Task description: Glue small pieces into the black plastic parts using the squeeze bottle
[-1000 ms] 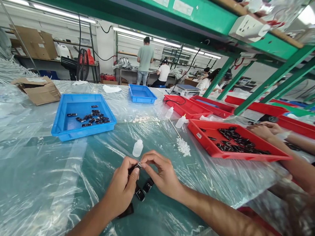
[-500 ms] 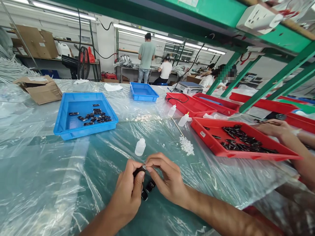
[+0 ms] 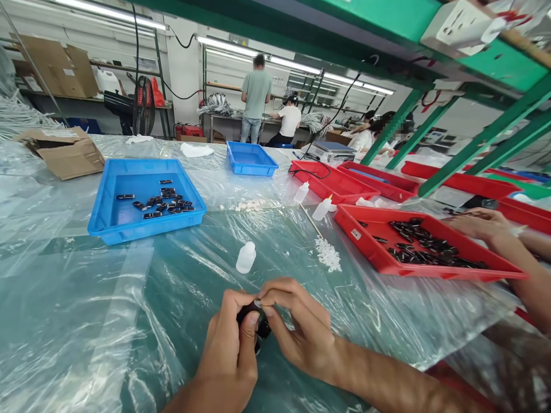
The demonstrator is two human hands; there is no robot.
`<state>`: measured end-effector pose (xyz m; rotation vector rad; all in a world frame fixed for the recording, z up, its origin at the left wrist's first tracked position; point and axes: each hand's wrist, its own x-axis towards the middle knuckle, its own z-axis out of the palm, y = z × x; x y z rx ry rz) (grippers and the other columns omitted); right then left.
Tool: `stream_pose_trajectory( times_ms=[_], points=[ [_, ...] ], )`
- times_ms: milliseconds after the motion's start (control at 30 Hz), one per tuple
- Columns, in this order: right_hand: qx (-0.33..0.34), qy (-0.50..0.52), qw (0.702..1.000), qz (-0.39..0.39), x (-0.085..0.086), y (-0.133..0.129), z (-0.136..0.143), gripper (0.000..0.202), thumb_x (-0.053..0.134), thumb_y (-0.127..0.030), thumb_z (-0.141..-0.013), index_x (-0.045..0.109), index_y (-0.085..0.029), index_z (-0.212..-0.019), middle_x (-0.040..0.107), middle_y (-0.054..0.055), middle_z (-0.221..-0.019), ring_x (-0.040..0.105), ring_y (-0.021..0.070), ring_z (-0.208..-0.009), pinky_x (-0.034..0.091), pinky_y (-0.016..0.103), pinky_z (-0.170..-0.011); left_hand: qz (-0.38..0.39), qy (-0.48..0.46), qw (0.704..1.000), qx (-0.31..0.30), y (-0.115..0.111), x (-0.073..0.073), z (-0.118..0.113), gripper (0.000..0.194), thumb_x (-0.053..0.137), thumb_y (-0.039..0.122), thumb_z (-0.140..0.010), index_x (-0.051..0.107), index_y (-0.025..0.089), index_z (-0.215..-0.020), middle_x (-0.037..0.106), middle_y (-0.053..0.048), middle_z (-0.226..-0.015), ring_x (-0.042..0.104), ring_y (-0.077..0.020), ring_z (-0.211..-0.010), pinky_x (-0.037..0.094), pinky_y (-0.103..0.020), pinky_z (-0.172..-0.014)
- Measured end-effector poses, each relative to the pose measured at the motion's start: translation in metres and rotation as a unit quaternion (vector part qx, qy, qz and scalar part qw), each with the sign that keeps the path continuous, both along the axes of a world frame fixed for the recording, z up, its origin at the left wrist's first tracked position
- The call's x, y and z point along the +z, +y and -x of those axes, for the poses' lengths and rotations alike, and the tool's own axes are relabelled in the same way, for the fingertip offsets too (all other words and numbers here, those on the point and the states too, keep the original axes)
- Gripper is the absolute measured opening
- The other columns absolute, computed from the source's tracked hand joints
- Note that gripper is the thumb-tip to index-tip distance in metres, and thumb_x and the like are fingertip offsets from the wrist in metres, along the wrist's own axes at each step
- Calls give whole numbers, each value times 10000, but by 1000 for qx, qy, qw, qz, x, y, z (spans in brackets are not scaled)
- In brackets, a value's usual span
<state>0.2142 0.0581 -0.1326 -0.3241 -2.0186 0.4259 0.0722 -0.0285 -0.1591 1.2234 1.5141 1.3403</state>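
My left hand (image 3: 230,341) is closed, its thumb and forefinger gripping a small black plastic part (image 3: 246,311). At the end of that part my right hand (image 3: 301,335) pinches, fingertips touching it. A tiny whitish piece (image 3: 257,303) shows between the fingertips; its kind is too small to tell. Below the hands, another black part (image 3: 264,328) lies on the plastic-covered table, partly hidden by the fingers. Just beyond them stands a small white squeeze bottle (image 3: 246,257). To the right is a heap of small translucent white bits (image 3: 328,255).
A blue tray (image 3: 97,225) with several black parts sits at left, a smaller blue tray (image 3: 252,170) farther back. At right, a red tray (image 3: 365,252) holds many black parts, beside a co-worker's hands (image 3: 484,223). Two bottles (image 3: 322,209) and a thin stick (image 3: 310,221) lie near it.
Both hands have shifted slightly down and right, still together on the black part. More of the loose black parts beneath is now covered by my fingers.
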Motion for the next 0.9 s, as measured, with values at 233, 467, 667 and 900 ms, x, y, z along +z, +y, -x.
stream_pose_trajectory(
  times_ms=[233,467,667,900],
  points=[
    [-9,8,1000,-12,-2,-5,3,595,593,10,-964,658,-337,-1442,733,85,-970,787,291,-855,727,413,-672,-34,33,999,13,1,-5,4,302,492,596,-1092,675,355,-1078,757,-37,-889,692,-281,-683,623,-465,-661],
    [-34,21,999,14,-8,-15,8,644,635,-8,-957,656,-379,-1483,775,83,-1040,829,306,-938,760,421,-739,-70,103,992,-5,1,-8,14,203,462,421,-1111,652,354,-1134,795,-66,-1034,713,-279,-734,646,-483,-698],
    [-1,-1,998,60,4,16,0,649,667,-103,-999,548,-406,-1561,759,98,-1254,809,275,-1132,756,439,-956,-97,191,976,36,17,20,52,135,581,438,-1071,601,309,-1036,697,-3,-846,629,-212,-658,549,-388,-656],
    [-22,23,990,136,-6,58,0,482,593,-156,-1068,562,-323,-1519,714,119,-1263,789,247,-1082,755,419,-840,-78,239,948,196,42,48,131,192,447,413,-1128,401,314,-970,445,97,-682,453,-154,-573,414,-318,-622]
  ],
)
